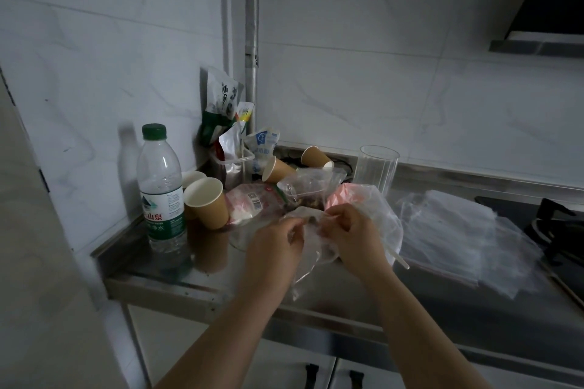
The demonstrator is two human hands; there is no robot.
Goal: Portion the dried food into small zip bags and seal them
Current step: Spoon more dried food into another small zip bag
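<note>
In the head view, both hands work at the mouth of a small clear zip bag held just above the steel counter, near its front edge. The left hand pinches the left side of the bag's top; the right hand has fingers curled onto the right side, and a pale straw-like stick juts out from under it. The light is dim, so whether the bag already holds food is hard to tell; something dark seems to sit near its mouth. The dried food lies in an open clear container just behind the hands, with pink-printed packets on either side. A stack of spare zip bags lies to the right, well apart. On the left stand a water bottle and paper cups. To do this step well, the person would likely keep both pinches close to the zip strip, hold the mouth level so nothing spills, press out air, then run the fingers along the strip from one end to the other, checking that no crumbs sit in the track.
</note>
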